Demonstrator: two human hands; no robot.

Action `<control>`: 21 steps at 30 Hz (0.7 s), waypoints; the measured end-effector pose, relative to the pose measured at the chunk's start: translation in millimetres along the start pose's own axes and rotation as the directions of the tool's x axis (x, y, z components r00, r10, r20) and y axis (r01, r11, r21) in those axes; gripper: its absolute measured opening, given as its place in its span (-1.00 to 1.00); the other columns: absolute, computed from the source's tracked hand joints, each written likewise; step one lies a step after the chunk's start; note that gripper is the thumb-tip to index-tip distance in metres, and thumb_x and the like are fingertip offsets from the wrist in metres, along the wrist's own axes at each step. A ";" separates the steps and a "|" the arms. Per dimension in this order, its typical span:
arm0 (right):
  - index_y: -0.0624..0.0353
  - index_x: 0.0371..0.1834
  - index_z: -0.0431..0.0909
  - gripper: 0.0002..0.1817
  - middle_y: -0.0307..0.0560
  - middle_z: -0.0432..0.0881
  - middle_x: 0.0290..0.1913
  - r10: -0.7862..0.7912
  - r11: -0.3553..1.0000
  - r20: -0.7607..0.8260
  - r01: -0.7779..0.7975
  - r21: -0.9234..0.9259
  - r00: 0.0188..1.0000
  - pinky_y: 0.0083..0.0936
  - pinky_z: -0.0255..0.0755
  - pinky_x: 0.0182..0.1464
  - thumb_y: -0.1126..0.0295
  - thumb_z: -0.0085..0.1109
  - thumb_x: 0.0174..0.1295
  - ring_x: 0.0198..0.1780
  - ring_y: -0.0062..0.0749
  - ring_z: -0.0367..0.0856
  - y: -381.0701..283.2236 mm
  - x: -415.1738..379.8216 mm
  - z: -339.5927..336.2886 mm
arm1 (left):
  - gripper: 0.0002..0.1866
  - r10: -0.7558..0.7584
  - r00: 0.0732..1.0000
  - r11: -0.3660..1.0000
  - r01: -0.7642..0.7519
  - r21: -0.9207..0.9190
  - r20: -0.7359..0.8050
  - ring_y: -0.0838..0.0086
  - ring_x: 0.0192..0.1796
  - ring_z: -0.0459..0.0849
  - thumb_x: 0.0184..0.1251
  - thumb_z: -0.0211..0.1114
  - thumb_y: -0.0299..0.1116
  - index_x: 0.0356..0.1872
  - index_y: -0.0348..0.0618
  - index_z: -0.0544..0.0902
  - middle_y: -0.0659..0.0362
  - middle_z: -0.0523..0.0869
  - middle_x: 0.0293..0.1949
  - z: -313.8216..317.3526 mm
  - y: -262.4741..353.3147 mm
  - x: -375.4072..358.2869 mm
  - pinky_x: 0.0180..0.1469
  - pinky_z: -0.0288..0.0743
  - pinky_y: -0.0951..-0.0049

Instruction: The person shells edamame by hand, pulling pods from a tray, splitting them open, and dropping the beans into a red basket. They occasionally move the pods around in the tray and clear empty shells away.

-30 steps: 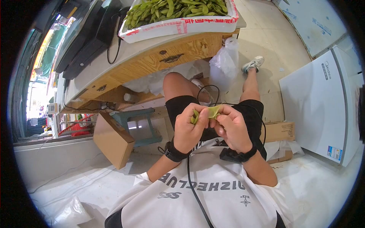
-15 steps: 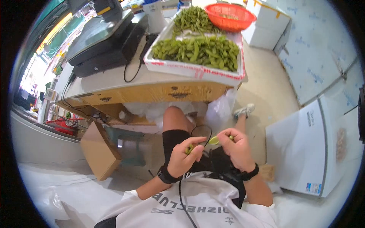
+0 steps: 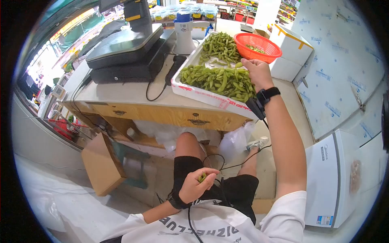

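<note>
Over my lap, my left hand (image 3: 197, 185) is closed around green soybean pods (image 3: 201, 177), partly hidden by the fingers. Stretched forward over the counter, my right hand (image 3: 258, 73) pinches a green soybean pod (image 3: 244, 62), of which only a bit shows. It is just in front of the red plastic basket (image 3: 264, 52), which has some small green pieces at its bottom. Beneath and left of that hand, a white foam box (image 3: 194, 92) holds a front heap of soybean pods (image 3: 221, 81) and a back heap of pods (image 3: 221, 46).
On the counter (image 3: 121, 94) stand a black scale (image 3: 125, 65) and a white and blue bottle-shaped object (image 3: 184, 36). A black cable runs from my right wrist down to my lap. A cardboard box (image 3: 101, 166) and a small white fridge (image 3: 324, 174) flank me.
My right hand has moved from my lap up and forward to the basket. My left hand stays low, holding pods. The view has tilted up, showing more of the background.
</note>
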State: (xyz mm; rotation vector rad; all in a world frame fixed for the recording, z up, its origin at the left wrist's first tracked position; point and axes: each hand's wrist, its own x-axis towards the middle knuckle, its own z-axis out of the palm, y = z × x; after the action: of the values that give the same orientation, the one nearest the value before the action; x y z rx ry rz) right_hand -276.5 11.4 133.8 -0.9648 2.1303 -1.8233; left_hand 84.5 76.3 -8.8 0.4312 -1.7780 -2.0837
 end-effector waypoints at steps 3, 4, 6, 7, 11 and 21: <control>0.40 -0.31 0.68 -0.58 -0.17 0.66 -0.47 -0.158 0.913 0.024 0.155 -0.378 0.987 -0.53 0.42 -0.38 0.14 0.34 0.14 -0.50 -0.50 0.54 17.6 25.3 1.9 | -0.76 -0.019 1.000 1.000 0.019 -0.008 -0.005 0.71 -0.49 0.42 0.50 0.13 -0.36 -0.02 -0.33 0.60 0.31 0.53 -0.51 -5.6 1.1 -1.2 -0.47 0.31 0.66; 0.37 -0.55 0.64 -0.47 0.19 0.58 -0.61 -0.273 0.856 0.001 0.243 -0.456 0.962 -0.26 0.43 -0.35 -0.02 0.27 0.09 -0.53 -0.11 0.60 10.3 16.1 0.4 | -0.76 -0.028 1.000 1.000 0.028 -0.013 -0.012 0.71 -0.49 0.42 0.49 0.13 -0.37 -0.01 -0.33 0.60 0.31 0.53 -0.51 -7.2 2.8 -2.0 -0.46 0.31 0.66; 0.35 -0.55 0.62 -0.50 0.04 0.60 -0.62 -0.267 0.899 -0.071 0.222 -0.377 0.961 -0.32 0.40 -0.35 0.04 0.18 0.22 -0.52 -0.25 0.57 25.3 19.6 -8.9 | -0.76 -0.039 0.999 0.999 0.039 -0.033 -0.019 0.73 -0.48 0.41 0.49 0.14 -0.36 0.00 -0.29 0.61 0.35 0.51 -0.50 -11.8 3.2 -5.1 -0.45 0.32 0.67; 0.33 -0.52 0.59 -0.53 -0.20 0.56 -0.60 -0.306 0.925 -0.058 0.282 -0.254 0.950 -0.39 0.34 -0.38 0.10 0.09 0.33 -0.52 -0.47 0.46 23.0 8.5 -14.5 | -0.76 -0.066 0.998 0.995 0.065 -0.077 -0.007 0.73 -0.47 0.41 0.50 0.13 -0.34 0.00 -0.28 0.61 0.35 0.51 -0.50 -11.6 1.1 -5.9 -0.44 0.32 0.66; 0.15 -0.13 0.57 -0.72 -0.52 0.23 -0.61 0.064 0.987 0.191 -0.091 0.133 0.979 -0.70 -0.06 -0.62 0.17 0.01 0.43 -0.63 -0.82 0.11 -16.5 -98.6 -21.1 | -0.71 -0.064 0.998 0.985 0.059 -0.164 -0.024 0.74 -0.46 0.42 0.52 0.10 -0.27 0.07 -0.23 0.57 0.36 0.52 -0.47 -12.6 0.0 -8.8 -0.42 0.33 0.65; 0.26 -0.19 0.60 -0.74 -0.27 0.56 -0.40 0.235 0.936 0.662 -0.349 0.043 0.711 -0.64 0.33 -0.38 0.24 0.23 0.34 -0.45 -0.64 0.40 4.9 -311.8 7.9 | -0.52 -0.112 0.980 0.917 0.167 -0.364 0.167 0.68 -0.49 0.40 0.57 -0.04 -0.09 0.29 -0.24 0.35 0.28 0.50 -0.37 2.1 -24.1 1.7 -0.52 0.26 0.66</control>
State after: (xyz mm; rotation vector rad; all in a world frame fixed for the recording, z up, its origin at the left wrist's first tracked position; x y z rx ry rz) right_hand -32.6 183.4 42.8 -0.9614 1.5556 -1.2295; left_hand 80.1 80.7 -32.2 0.3125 -1.3992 -2.5441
